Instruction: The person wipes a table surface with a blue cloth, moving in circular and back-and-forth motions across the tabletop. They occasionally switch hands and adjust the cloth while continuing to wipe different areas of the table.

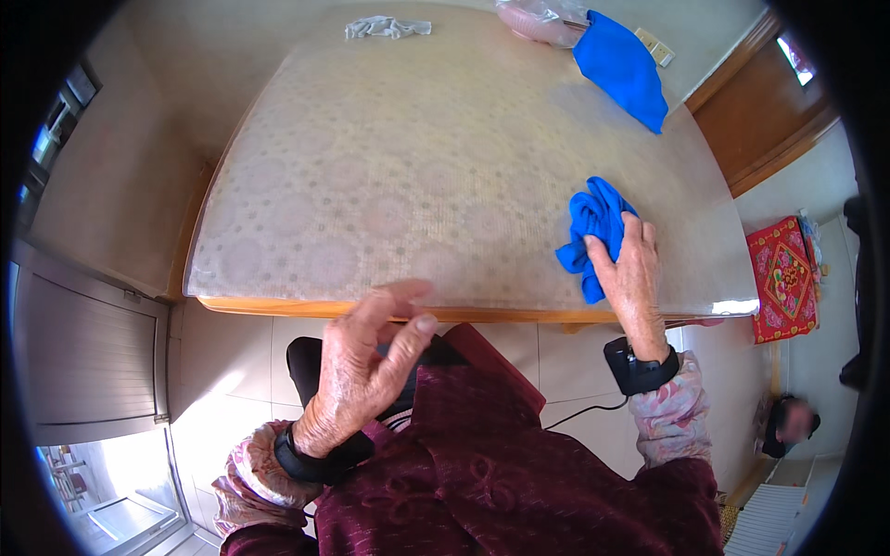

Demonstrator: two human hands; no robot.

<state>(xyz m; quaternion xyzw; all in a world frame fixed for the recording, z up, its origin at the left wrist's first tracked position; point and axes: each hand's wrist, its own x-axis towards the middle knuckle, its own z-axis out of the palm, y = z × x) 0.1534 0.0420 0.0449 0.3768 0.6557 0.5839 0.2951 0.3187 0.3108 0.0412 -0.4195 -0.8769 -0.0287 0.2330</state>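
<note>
My right hand [629, 267] grips a crumpled blue cloth [596, 226] that rests on the table near its front right part. Nothing shows in my left hand [375, 347], which is raised in front of the table's near edge with fingers apart and slightly curled. A clear, patterned cover [389, 174] lies over the wooden table. Farther back on the right, a second blue cloth [619, 73] is spread flat beside a pink bowl or basket [535, 21] with clear plastic on it. At the far edge lies a bunched greyish-white cloth or glove [388, 27].
Walls border the table at the back and left. A wooden door [758, 104] and a red patterned box or cloth-covered stand [786, 281] are on the right. Another person [789, 425] is at the lower right. A black cable [587, 411] runs from my right wrist device.
</note>
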